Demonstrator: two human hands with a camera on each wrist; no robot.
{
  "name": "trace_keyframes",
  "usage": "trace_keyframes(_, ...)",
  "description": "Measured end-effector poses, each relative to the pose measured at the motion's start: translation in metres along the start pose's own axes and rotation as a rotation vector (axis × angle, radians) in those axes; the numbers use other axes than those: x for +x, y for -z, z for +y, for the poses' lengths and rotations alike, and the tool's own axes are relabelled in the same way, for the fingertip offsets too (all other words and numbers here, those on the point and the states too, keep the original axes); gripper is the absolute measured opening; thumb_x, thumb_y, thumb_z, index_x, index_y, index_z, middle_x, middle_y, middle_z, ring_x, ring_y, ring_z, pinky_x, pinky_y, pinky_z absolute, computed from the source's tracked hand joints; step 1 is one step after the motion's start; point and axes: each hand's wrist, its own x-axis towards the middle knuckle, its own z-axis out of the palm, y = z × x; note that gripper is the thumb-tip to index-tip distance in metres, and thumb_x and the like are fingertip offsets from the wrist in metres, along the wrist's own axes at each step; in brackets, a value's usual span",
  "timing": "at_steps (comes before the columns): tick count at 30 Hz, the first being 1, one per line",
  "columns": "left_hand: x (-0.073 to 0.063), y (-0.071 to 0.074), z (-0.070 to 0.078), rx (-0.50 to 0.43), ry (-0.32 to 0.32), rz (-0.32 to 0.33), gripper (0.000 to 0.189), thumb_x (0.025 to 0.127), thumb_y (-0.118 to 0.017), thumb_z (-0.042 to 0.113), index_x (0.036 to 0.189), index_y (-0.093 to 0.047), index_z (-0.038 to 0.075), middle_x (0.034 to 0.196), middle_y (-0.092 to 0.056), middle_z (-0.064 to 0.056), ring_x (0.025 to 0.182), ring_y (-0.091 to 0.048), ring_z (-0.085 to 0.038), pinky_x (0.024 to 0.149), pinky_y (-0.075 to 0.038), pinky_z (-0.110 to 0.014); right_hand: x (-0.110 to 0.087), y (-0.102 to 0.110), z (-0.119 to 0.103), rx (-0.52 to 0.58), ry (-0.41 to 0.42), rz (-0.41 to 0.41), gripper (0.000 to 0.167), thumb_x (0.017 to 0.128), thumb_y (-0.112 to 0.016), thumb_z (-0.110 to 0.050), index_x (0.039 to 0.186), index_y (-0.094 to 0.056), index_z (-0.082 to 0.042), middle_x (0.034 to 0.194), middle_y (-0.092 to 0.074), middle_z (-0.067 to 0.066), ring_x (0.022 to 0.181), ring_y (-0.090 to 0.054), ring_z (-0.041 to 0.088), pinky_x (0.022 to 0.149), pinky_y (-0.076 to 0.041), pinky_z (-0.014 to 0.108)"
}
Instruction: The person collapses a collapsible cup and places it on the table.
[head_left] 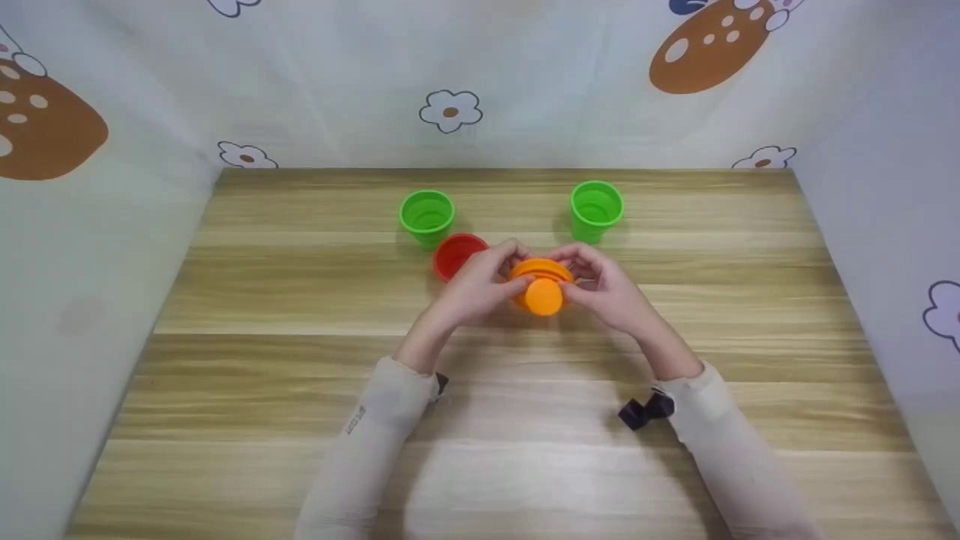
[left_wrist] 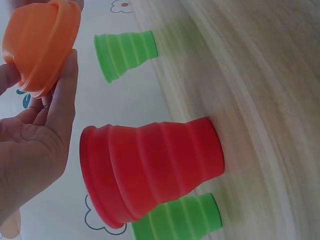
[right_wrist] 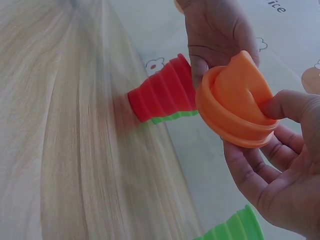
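Observation:
An orange collapsible cup, partly folded, is held above the table between both hands, its round base turned toward the head camera. My left hand grips its left side, thumb near the base and fingers behind the rim. On the other side my right hand pinches it, and the right wrist view shows the thumb pressing into the folded orange wall. Just left of the left hand stands a red ribbed cup, upright and partly covered by that hand in the head view.
One green cup stands upright behind the red cup. Another green cup is upright farther right, behind the right hand. The wood-patterned table meets a printed curtain at the back and sides. Black wrist mounts sit at the sleeves.

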Motion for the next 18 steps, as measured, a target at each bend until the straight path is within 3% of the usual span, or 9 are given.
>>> trace_keyframes(7, -0.0025, 0.0029, -0.0020, -0.077, -0.010, -0.054, 0.031, 0.098, -0.062, 0.016, 0.127, -0.059, 0.006, 0.119, -0.064, -0.011, 0.101, -0.059, -0.023, 0.087, -0.057, -0.027, 0.0001, 0.0026, 0.0026, 0.013, 0.007, 0.032, 0.034, 0.090, -0.063, 0.003, 0.124, -0.059, 0.006, 0.109, -0.064, 0.002, 0.093, -0.060, 0.014, 0.087, -0.053, 0.022)
trace_keyframes(14, -0.0041, 0.0055, -0.0034, -0.104, -0.041, -0.107, 0.044, 0.090, -0.059, 0.008, 0.134, -0.053, 0.001, 0.129, -0.059, -0.014, 0.110, -0.056, -0.026, 0.103, -0.050, -0.037, 0.0001, 0.0035, 0.0043, 0.049, 0.012, 0.052, 0.034, 0.090, -0.063, 0.005, 0.123, -0.058, 0.009, 0.107, -0.065, -0.002, 0.092, -0.061, 0.013, 0.085, -0.053, 0.021)
trace_keyframes(18, -0.0048, 0.0052, -0.0032, -0.120, -0.046, -0.110, 0.047, 0.088, -0.060, 0.006, 0.134, -0.052, 0.000, 0.130, -0.058, -0.015, 0.111, -0.056, -0.027, 0.105, -0.049, -0.040, 0.0002, 0.0033, 0.0044, 0.046, 0.007, 0.050, 0.034, 0.090, -0.063, 0.005, 0.123, -0.058, 0.008, 0.107, -0.065, -0.003, 0.092, -0.061, 0.014, 0.084, -0.054, 0.020)
